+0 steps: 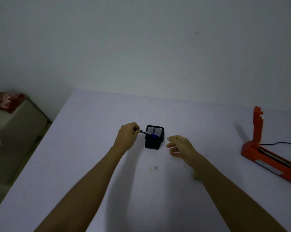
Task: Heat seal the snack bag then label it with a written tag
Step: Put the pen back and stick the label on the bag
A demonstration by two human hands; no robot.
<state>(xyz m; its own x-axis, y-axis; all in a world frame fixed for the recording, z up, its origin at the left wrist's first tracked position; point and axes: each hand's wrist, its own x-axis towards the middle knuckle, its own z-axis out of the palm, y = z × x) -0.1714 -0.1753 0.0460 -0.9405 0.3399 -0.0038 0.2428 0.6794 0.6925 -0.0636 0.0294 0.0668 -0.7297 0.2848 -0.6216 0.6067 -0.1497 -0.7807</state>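
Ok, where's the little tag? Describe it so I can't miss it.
Start at the black mesh pen cup mid-table, where the left hand grips a pen. Come straight toward the person: the tag lies flat on the white table between the forearms, a small pale printed slip, the only paper there.

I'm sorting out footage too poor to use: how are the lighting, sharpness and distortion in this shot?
Head view: dim, flat, bluish light; soft shadows fall beside the pen holder and heat sealer. Slightly soft overall, so the small tag is unreadable. Wide-angle stretch splays the forearms and table edges. No glare. The left hand gripping the pen stays readable.
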